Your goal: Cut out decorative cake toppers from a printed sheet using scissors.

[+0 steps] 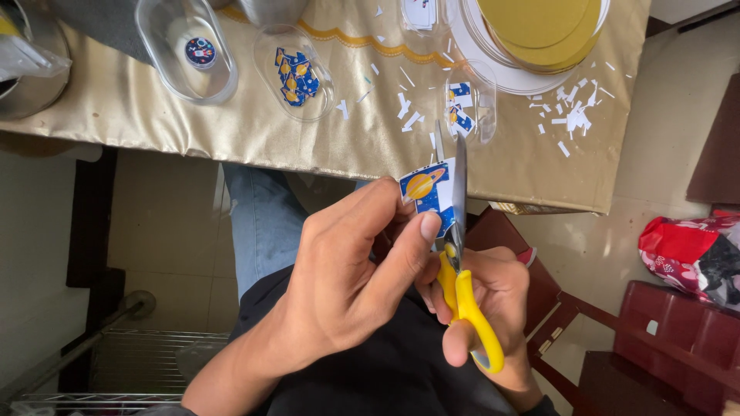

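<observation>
Holding a small paper cutout [426, 192] between thumb and fingertips, the left hand [351, 266] keeps it just above the lap, in front of the table's near edge. Cutout: blue ground, orange ringed planet, white border. Left grip is narrow, pinched on the paper's lower edge; thumb tip lies against the paper's right side.

Right hand [489, 296] is wrapped through the yellow handles of a pair of scissors [460, 254]. Blades point up and away from the body; they stand nearly together, running along the right edge of the cutout and touching it. Right grip: closed around the handles.

Table [231, 123] covered by a glossy gold cloth. On it, left to right:
- clear oval tray [166, 73] with one round blue piece inside
- clear oval tray [327, 88] with several blue and orange cut pieces
- smaller clear tray [487, 115] with a few more blue pieces, directly beyond the scissor tips
- round stack of gold discs [539, 23] on a white plate at the far right

White paper scraps [570, 115] lie scattered on the cloth, densest near the plate.

A red bag [678, 239] sits on the floor to the right, beside a dark red wooden chair [663, 339].
</observation>
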